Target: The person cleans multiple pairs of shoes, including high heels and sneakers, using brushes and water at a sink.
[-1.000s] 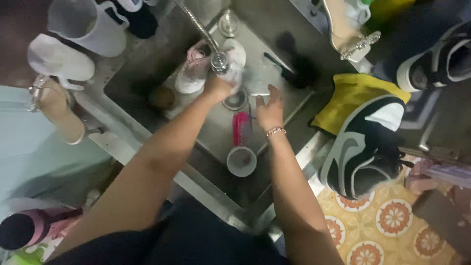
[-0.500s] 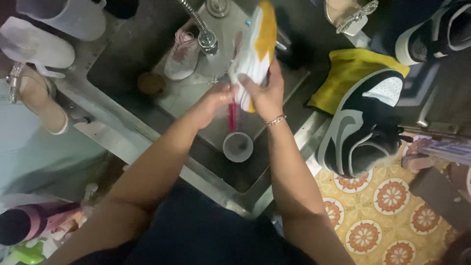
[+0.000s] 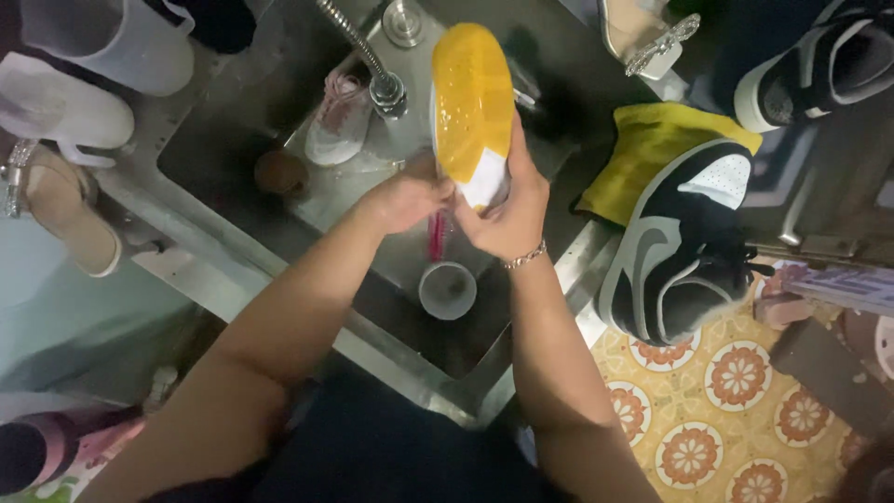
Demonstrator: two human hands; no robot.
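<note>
Both of my hands hold a white shoe with a yellow-orange sole, sole turned up toward me, above a steel sink. My left hand grips its heel end from the left. My right hand, with a bracelet at the wrist, clasps the same end from the right. Below the shoe lie a pink brush and a small grey cup in the basin. The tap hangs just left of the shoe.
A small pink-and-white shoe lies in the sink by the tap. A black-and-white sneaker rests on a yellow cloth at the right. Sandals, white shoes and a jug sit at the left; patterned floor tiles lie lower right.
The shoe came up out of the basin into both hands and turned until its yellow sole faces me. My hands rose with it.
</note>
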